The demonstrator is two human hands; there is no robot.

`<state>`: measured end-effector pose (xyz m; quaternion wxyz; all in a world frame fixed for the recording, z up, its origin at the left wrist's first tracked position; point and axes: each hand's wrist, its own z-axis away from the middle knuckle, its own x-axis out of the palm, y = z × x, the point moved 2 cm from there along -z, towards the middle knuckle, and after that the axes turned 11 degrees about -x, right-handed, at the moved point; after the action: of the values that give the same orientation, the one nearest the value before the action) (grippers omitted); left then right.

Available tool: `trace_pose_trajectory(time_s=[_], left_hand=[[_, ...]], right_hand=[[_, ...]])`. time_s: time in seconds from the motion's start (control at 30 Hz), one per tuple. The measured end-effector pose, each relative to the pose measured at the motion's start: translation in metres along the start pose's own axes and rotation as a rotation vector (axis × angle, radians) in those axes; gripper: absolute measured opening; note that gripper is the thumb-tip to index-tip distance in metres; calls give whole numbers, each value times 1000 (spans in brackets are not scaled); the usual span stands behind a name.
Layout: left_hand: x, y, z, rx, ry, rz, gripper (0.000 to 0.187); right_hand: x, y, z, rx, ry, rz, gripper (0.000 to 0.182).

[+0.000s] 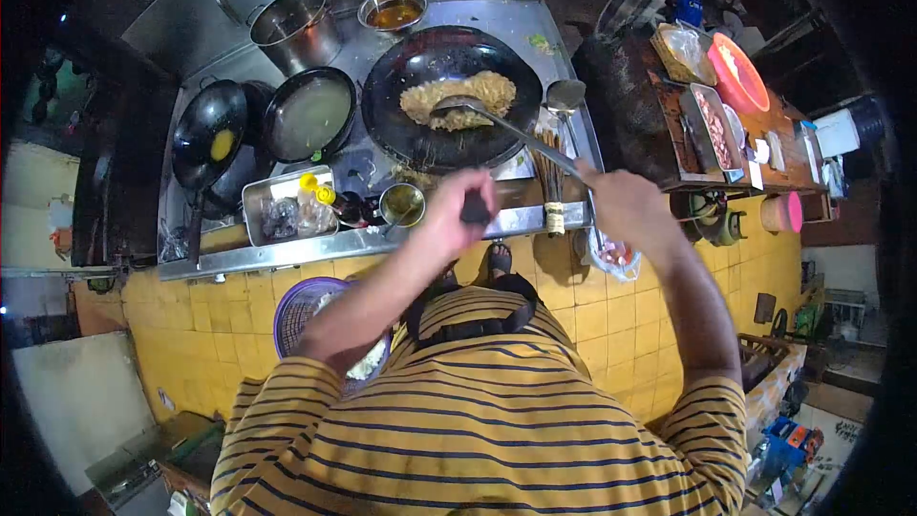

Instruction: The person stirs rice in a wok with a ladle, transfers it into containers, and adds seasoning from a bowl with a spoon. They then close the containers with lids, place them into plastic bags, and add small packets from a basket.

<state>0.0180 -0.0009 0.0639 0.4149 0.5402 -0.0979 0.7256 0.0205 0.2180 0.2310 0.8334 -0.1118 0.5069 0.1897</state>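
Note:
A big black wok (392, 139) on the steel stove top holds a heap of light brown food (492, 91). My right hand (621, 205) is closed round the handle of a long metal ladle (535, 141), whose bowl rests in the food. In front of the wok, my left hand (465, 213) has its fingers curled at a dark handle-like object (475, 208); what that object belongs to cannot be made out. Close by on the left stands a small metal cup (402, 204) beside a dark bottle with a yellow cap (326, 195).
Left on the stove are a pan of cloudy liquid (310, 115), a tall pot (296, 31), a smaller wok (205, 134) and a steel tray (258, 229). A spatula (565, 94) and stick bundle (552, 182) lie right. A purple basket (289, 311) stands below.

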Motion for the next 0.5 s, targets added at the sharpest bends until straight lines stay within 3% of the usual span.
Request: trace_pose_trajectory(time_s=[0.03,0.1,0.13,0.2,0.23,0.27,0.3,0.33,0.4,0.47,0.5], left_hand=[[-8,-26,23,-38,139,-27,5],[-34,-63,59,-282,53,182,8],[-11,-59,75,-229,160,71,9],[-16,-41,56,-262,90,55,9],[16,-15,50,-216,62,255,9],[22,13,31,-108,95,-21,8],[27,31,11,-149,-22,279,7],[36,32,5,-203,155,476,6],[10,-1,10,2,75,41,7],[-28,-48,41,-185,256,-49,7],[-22,-56,61,-202,126,20,9]], right_hand=[[13,0,-6,-11,58,-15,60],[-2,-5,5,-28,88,-89,61],[-14,2,15,-28,92,-87,61],[-22,19,37,-224,56,-69,60],[-27,21,42,-263,96,-64,60],[-33,18,35,-227,34,-163,58],[-27,17,22,-189,58,-120,58],[-15,16,8,-152,82,-72,58],[4,15,-19,-45,30,-83,57],[1,21,-15,-98,75,-68,59],[-10,26,-7,-123,44,-110,60]])
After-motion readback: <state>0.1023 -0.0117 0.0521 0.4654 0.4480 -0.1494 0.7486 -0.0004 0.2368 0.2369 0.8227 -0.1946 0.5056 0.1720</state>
